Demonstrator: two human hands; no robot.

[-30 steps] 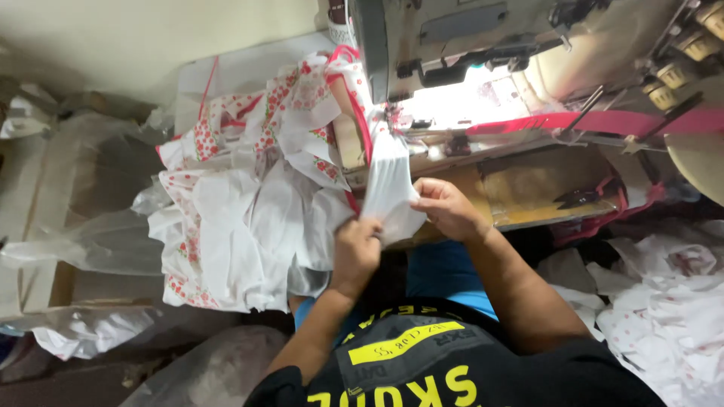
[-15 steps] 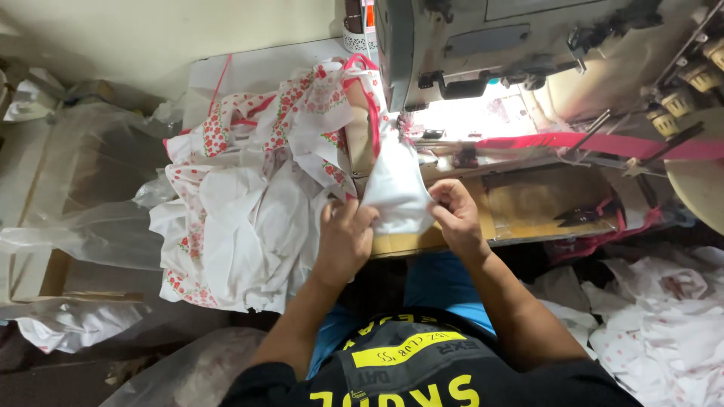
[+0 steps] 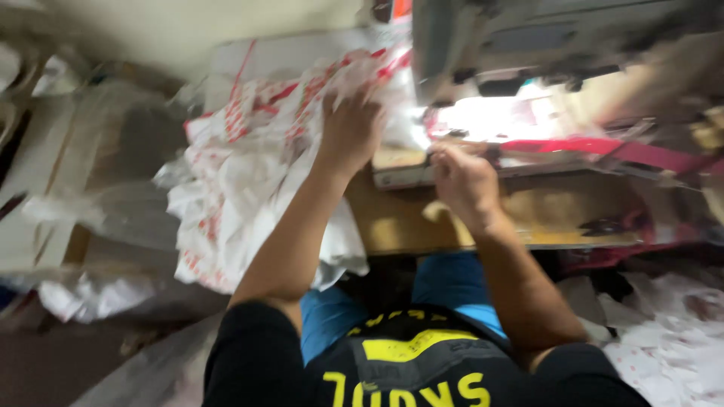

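Nearest, the right hand [image 3: 464, 177] rests loosely curled on the wooden table [image 3: 392, 226], whether it holds anything cannot be told. Farther out, the left arm stretches forward, left hand [image 3: 348, 128] spread, pressing the white-and-red cloth pile [image 3: 249, 173] beside the sewing machine [image 3: 528, 45].

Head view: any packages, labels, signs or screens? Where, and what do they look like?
No signs or screens visible.
Printed fabric pile: left of the sewing machine, under the left hand; crumpled white pieces with red print.
Plastic bag: far left, clear, crumpled.
Shirt print: bottom centre, yellow block shapes on black.
Right hand rests at the wooden table edge; too blurred to tell more.
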